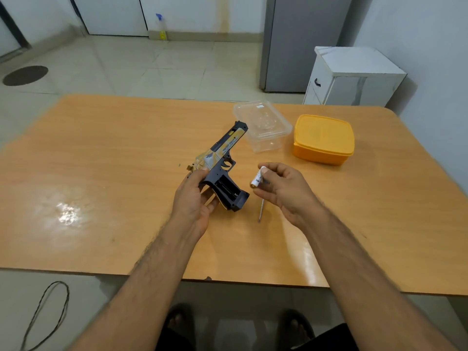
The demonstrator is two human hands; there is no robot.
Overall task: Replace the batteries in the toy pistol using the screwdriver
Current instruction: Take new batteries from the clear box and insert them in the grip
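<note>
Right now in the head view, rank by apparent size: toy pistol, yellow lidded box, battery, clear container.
1. Toy pistol, though it is held nearer the camera.
2-3. Yellow lidded box and clear container: too alike to rank.
4. Battery, plainly smallest.

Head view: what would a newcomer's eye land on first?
The toy pistol at table centre, held by the left hand, its handle compartment open. Beside it, the right hand pinches a white battery. Behind stands an orange lidded box.
</note>
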